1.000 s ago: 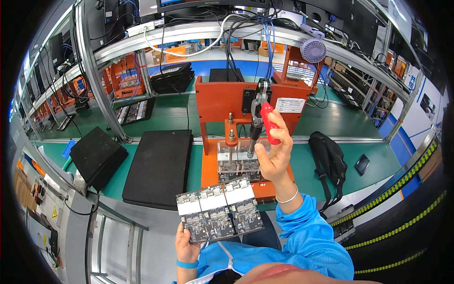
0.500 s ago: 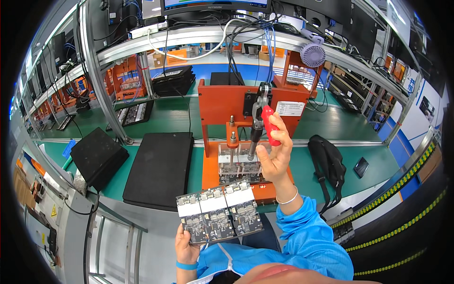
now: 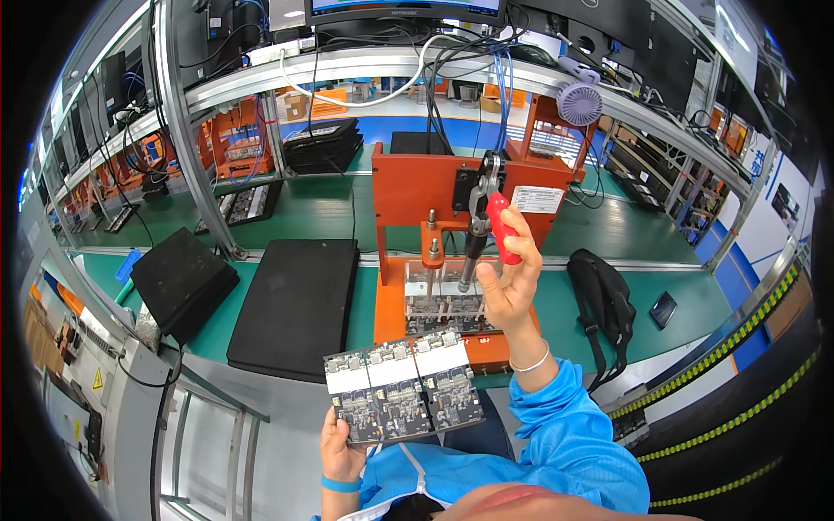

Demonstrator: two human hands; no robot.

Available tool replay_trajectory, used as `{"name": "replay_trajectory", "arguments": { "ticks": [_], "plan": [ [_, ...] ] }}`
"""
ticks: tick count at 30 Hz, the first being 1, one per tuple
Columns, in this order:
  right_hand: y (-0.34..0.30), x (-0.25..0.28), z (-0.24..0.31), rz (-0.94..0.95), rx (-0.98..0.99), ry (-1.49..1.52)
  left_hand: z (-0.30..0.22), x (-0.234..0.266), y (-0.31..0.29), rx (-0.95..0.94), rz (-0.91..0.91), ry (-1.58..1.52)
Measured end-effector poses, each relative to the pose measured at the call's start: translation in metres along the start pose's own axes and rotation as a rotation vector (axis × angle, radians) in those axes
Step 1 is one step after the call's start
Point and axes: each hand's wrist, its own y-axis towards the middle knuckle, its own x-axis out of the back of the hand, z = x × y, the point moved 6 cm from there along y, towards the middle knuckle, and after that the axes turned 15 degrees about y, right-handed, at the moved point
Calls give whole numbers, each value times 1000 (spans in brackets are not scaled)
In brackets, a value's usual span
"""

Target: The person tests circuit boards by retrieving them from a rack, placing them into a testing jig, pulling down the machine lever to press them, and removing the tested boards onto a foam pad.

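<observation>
My left hand (image 3: pixel 341 449) grips the lower left corner of a circuit board panel (image 3: pixel 401 389), made of three joined boards with white blocks across them. The panel is tilted in front of my body, apart from the fixture. My right hand (image 3: pixel 512 276) is curled at the red handle (image 3: pixel 502 227) of a toggle clamp, its fingers against the handle and the thumb apart below. The clamp is mounted on an orange press fixture (image 3: pixel 417 187). Beneath its clear plate lies another circuit board panel (image 3: pixel 423 308), partly hidden by the rods.
Left of the fixture lie a large black foam tray (image 3: pixel 294 308) and a smaller black stack (image 3: pixel 182 282). To the right are a black bag (image 3: pixel 599 304) and a phone (image 3: pixel 663 308). Cables and a small purple fan (image 3: pixel 579 104) hang along the metal shelf (image 3: pixel 347 71).
The view has shifted slightly, so the fixture appears a little further right. Both hands keep about the same hold on the panel and the clamp handle.
</observation>
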Motion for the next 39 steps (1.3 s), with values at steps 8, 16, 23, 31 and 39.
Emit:
{"name": "replay_trajectory", "arguments": {
  "ticks": [8, 16, 23, 31, 39],
  "plan": [
    [0, -1, -2, 1, 3, -1, 0, 0, 1, 11, -22, -13],
    [-1, -1, -2, -8, 17, 1, 1, 3, -1, 8, -23, -21],
    [0, -2, -1, -9, 20, -4, 1, 5, -1, 7, -20, -6],
    [42, 14, 8, 166, 472, -465, -1, 9, -2, -2, -67, 34],
    [213, 30, -107, 463, -514, -547, -9, 1, -14, -72, -149, 65]
  ]
}}
